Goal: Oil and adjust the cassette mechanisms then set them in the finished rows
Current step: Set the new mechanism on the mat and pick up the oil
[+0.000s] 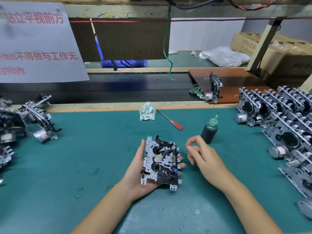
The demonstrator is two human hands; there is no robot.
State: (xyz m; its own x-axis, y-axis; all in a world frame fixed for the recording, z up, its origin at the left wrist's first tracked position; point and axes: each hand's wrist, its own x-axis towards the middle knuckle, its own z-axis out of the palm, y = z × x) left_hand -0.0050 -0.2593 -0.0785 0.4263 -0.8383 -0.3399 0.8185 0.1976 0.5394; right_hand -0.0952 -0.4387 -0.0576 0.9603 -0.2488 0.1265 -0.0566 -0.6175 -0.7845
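Already many grey metal cassette mechanisms stand in finished rows at the bench's right, with more waiting at left. The left hand cradles one silver-and-black mechanism with curled fingers, while the right hand pinches a thin wire-like tool beside it. The dark oil bottle stands untouched, so this one seems mid-adjustment.

Both forearms bare, coming in from the bottom edge and angled toward centre. Left hand palm up, fingers cupped under a cassette mechanism, thumb up along its left edge, fingertips poking out past its right side. Right hand just right of it, back of hand up, wrist slightly bent; thumb & index pinch a thin wire-like tool, other fingers loosely curled. Hands close, not touching.
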